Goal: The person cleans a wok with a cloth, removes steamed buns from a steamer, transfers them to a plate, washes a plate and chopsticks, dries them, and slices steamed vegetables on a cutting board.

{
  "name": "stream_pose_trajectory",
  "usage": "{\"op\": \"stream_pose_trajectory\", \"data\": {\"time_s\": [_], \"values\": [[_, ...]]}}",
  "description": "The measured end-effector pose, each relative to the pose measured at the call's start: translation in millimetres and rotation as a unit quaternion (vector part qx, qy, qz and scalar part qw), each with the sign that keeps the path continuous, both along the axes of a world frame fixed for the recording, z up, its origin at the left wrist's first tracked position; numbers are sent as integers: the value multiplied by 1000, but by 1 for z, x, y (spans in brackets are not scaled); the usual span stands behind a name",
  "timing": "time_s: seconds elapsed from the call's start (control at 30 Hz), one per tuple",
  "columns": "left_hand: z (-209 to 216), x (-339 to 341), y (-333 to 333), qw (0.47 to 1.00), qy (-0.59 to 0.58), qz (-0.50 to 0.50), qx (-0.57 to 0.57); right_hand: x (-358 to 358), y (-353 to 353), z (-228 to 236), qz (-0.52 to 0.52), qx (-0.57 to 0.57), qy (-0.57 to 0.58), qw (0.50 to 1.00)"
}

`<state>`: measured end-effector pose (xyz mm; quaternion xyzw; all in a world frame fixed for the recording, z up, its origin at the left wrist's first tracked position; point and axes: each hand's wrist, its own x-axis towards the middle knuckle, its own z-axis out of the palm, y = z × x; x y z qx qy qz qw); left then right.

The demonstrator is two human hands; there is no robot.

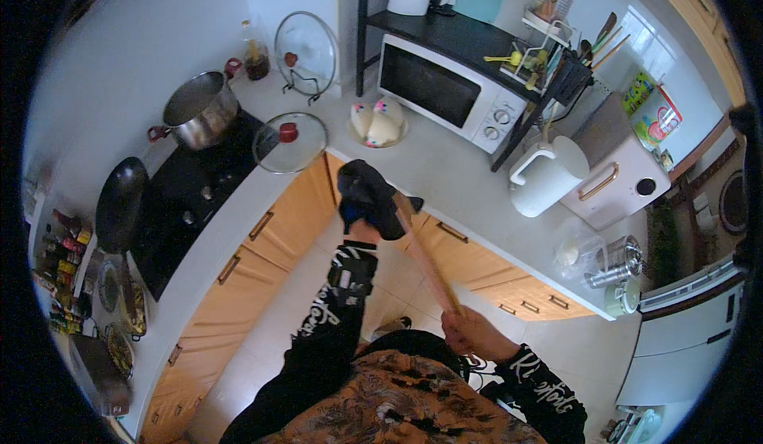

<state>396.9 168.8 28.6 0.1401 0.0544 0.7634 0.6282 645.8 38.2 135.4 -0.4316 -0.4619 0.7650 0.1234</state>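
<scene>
A long, flat-looking wooden stick (429, 267) slants across the middle, in front of my body and over the floor. My left hand (368, 199), in a black covering like a glove with a bit of blue near the wrist, closes around its upper end. Dark material hides most of those fingers and whatever that end looks like. Lower and to the right, my bare right hand (477, 335) is wrapped round the other end. Beyond my left hand, a glass lid with a red knob (288, 132) lies on the counter, beside a bowl of white shaped buns (377, 124).
On the left, a steel pot (200, 110) and a black pan (123, 204) stand at the black cooktop (184, 205). Another glass lid (306, 50) stands upright behind. A white microwave (445, 90), white jug (548, 175) and pink appliance (616, 175) line the right counter. Wooden cabinets (270, 229) run below.
</scene>
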Motion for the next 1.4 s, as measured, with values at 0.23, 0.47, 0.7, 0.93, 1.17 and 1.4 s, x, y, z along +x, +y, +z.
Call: {"op": "stream_pose_trajectory", "data": {"time_s": [0.23,0.47,0.7,0.93,1.17,1.4], "values": [[5,93,5,986,75,-114,-99,1,98,-16,-95,-12,137,986],[62,115,37,972,39,-99,-212,6,124,-37,-91,-5,8,996],[44,77,123,967,3,-65,-247,7,133,-29,-111,-29,-17,993],[40,5,173,980,55,-81,-170,16,163,-9,-95,-54,65,992],[55,36,150,941,220,-218,-137,-38,232,-13,-130,25,-9,991],[51,55,188,923,335,-162,-101,-28,215,-44,-84,206,-122,967]]}}
